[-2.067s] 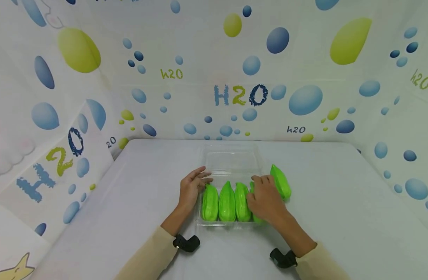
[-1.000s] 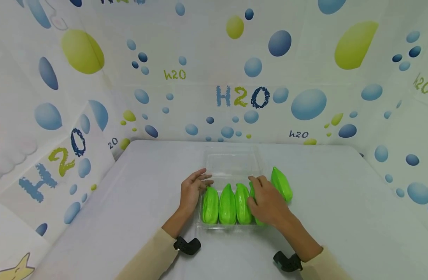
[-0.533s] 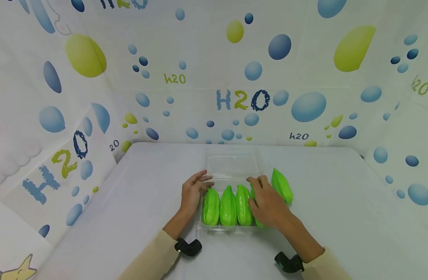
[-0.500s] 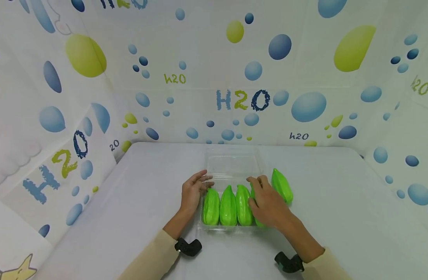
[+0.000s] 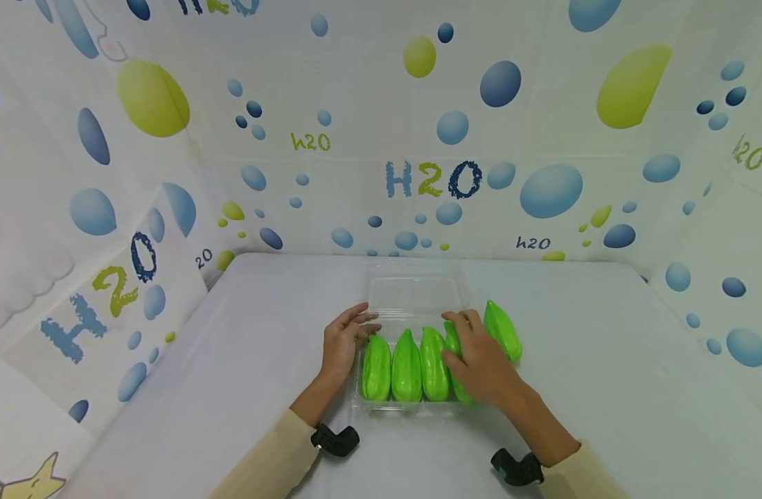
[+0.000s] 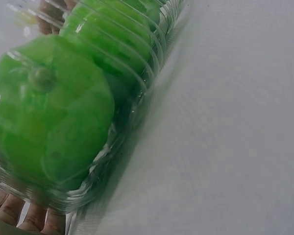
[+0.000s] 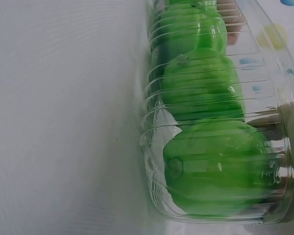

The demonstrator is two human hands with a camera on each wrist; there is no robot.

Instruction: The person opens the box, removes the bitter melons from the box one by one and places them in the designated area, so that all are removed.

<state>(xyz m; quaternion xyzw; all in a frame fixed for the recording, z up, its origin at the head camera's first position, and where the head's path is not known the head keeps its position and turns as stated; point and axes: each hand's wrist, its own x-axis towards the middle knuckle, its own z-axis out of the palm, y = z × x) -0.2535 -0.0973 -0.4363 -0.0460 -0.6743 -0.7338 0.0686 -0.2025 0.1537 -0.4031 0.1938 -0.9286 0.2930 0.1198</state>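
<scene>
Several bright green, ribbed, elongated vegetables with a pointed tip, such as one point(image 5: 406, 371), lie side by side in a clear plastic clamshell box point(image 5: 412, 407). My left hand point(image 5: 340, 350) rests at the box's left side, fingers loosely extended over the corner; in the left wrist view its fingers point(image 6: 32, 218) show beyond the box wall. My right hand point(image 5: 483, 357) lies over the rightmost vegetable point(image 5: 452, 339) in the box, thumb apart from the fingers and touching it, and partly hides it. Another green vegetable point(image 5: 501, 331) lies outside, right of the box.
The box's clear lid point(image 5: 412, 294) lies folded back on the white tabletop point(image 5: 281, 312) behind it. A printed cloth backdrop point(image 5: 356, 69) stands behind and at both sides. A black wrist camera point(image 5: 334, 440) sits on the left wrist, another point(image 5: 516, 467) on the right.
My right hand has shifted slightly right and its fingers have loosened, uncovering more of the rightmost vegetable in the box. My left hand stays where it was; the head view has tilted a little.
</scene>
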